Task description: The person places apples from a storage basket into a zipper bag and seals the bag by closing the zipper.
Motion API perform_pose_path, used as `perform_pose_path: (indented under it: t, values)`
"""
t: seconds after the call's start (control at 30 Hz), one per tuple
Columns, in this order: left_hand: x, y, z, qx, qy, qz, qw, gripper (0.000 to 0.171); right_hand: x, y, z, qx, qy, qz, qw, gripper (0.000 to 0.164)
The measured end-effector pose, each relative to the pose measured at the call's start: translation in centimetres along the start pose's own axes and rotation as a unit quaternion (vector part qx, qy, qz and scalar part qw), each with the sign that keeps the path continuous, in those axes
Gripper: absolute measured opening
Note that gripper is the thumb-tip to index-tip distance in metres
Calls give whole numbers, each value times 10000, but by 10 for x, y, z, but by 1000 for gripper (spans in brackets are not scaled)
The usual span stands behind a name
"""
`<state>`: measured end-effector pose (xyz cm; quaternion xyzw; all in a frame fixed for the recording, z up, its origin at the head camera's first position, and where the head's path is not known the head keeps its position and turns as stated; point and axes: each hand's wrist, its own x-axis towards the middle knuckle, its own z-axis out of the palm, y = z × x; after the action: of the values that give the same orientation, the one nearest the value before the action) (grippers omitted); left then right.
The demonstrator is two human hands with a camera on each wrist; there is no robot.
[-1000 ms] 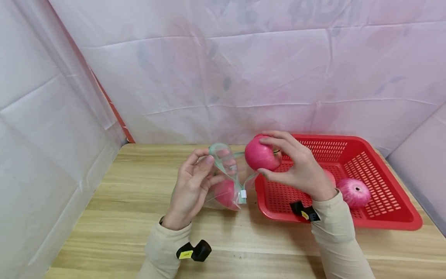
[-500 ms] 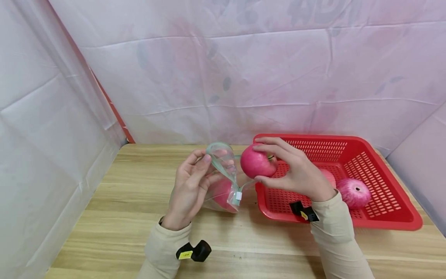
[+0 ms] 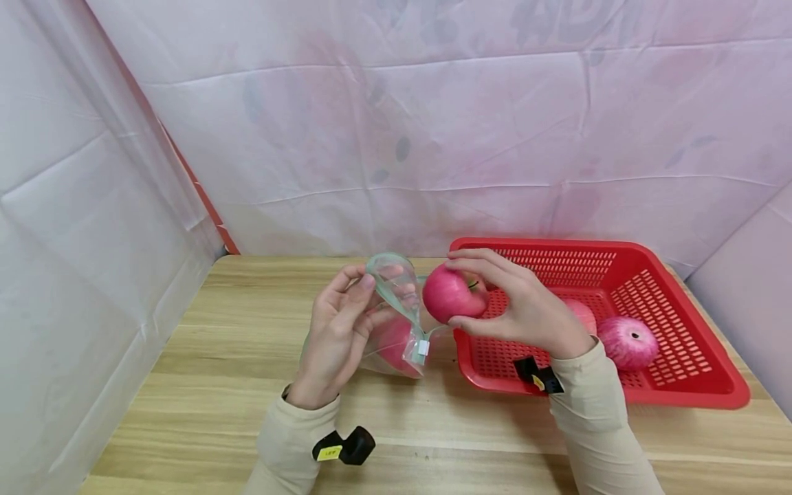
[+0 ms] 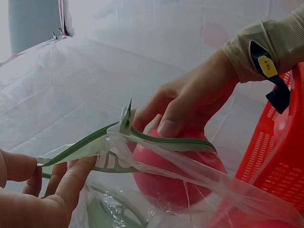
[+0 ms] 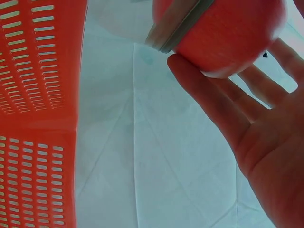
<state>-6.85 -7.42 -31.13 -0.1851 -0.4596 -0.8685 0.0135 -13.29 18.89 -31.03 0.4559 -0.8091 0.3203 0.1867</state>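
Note:
My left hand pinches the green-edged rim of a clear zip bag, whose mouth gapes toward the right. Inside the bag a pink-red apple shows through the plastic, low near the table. With thumb and fingers my right hand grips another pink-red apple, its stem side turned right. In the left wrist view this held apple lies behind the green zip strip, right at the bag's mouth. The zip edge also overlaps the apple in the right wrist view. A white slider hangs at the bag's corner.
A red slotted plastic basket stands on the wooden table at the right, under my right forearm. In it lie a purple-pink striped round fruit and a partly hidden pink one. Pale sheeting walls the back and sides.
My right hand has brought the apple left and slightly down to the bag's mouth. The left hand has stayed nearly still, and the bag's slider corner has shifted a little left.

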Motion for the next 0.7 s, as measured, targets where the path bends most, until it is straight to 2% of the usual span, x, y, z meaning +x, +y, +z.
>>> perform_pose_path:
  t: [0.23, 0.43, 0.7]
  values:
    - [-1, -2, -1, -137, -86, 38, 9999, 16, 1, -1, -1, 433, 48, -149, 9989, 61]
    - [-1, -3, -2, -182, -169, 209, 9995, 16, 1, 0, -1, 686, 62, -337, 9971, 62]
    - [-1, -6, -2, -140, -169, 260, 9994, 15, -3, -2, 1, 1311, -225, -226, 9909, 59]
